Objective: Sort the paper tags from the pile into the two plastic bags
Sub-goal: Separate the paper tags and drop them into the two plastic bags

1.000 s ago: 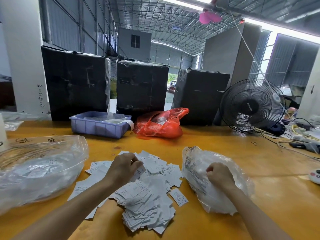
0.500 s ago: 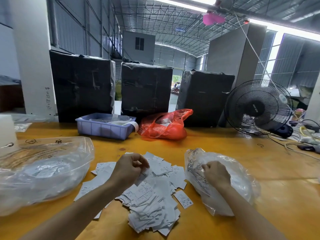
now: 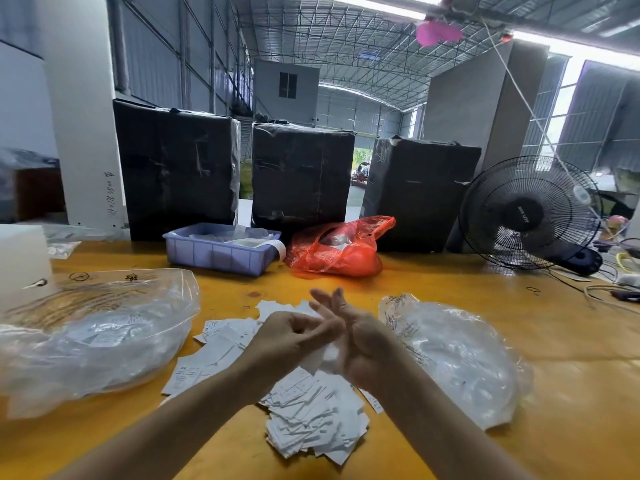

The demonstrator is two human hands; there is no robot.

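A pile of white paper tags [image 3: 311, 410] lies on the yellow table [image 3: 433, 278] in front of me. A clear plastic bag [image 3: 104, 341] holding some tags lies to its left, and a second clear bag [image 3: 457, 358] lies to its right. Both hands meet just above the pile. My left hand [image 3: 287, 341] has its fingers curled round a few tags [image 3: 317, 360]. My right hand [image 3: 360, 344] is against those tags with its fingers stretched upward; it is blurred, so its hold is unclear.
At the back of the table stand a blue plastic tray [image 3: 214, 252], a red plastic bag [image 3: 336, 251], three black wrapped boxes [image 3: 176, 171] and a black fan [image 3: 530, 213]. Cables [image 3: 616, 289] lie at the right edge, and a white block [image 3: 20, 258] at the far left.
My right hand has left the right bag and come over to my left hand. My left hand has lifted off the pile with a few tags.
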